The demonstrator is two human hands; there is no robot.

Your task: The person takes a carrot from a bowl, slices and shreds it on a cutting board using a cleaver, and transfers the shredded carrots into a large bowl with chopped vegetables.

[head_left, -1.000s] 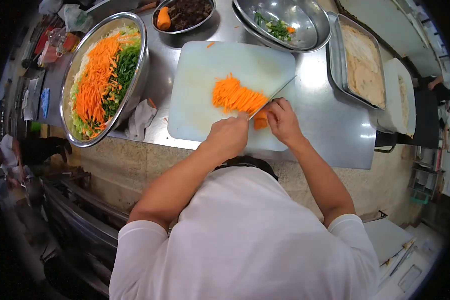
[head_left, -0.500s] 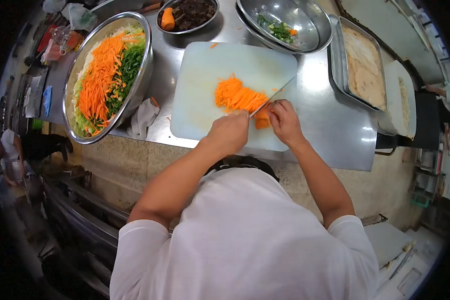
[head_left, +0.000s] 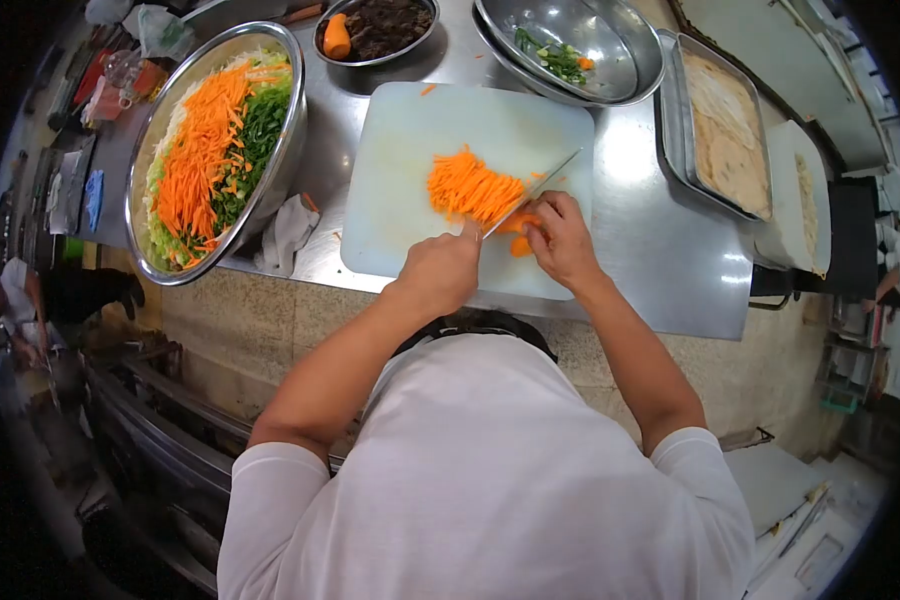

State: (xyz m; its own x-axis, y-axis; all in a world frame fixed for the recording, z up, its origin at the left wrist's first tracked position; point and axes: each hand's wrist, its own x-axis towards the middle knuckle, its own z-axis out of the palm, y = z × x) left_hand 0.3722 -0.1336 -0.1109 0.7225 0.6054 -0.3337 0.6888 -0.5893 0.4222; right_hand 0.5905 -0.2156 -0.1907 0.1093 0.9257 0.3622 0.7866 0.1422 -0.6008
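Observation:
My left hand (head_left: 440,270) is closed round the handle of a knife (head_left: 548,182), whose blade slants up to the right over the white cutting board (head_left: 390,225). Against the blade's left side lies a heap of thin carrot strips (head_left: 470,187). My right hand (head_left: 566,242) has its fingers bent onto carrot pieces (head_left: 521,245) just right of the blade, partly covering them. A few carrot bits lie beyond the blade.
A large bowl (head_left: 288,135) of shredded vegetables stands left, beside a grey cloth (head_left: 288,235). Behind are a bowl (head_left: 375,60) with dark food and a carrot, and nested metal bowls (head_left: 625,75). Trays (head_left: 676,150) stand right. Another person (head_left: 20,290) is far left.
My left hand and the knife have shifted slightly to the left and down. The carrot pieces under my right hand now lie more spread out.

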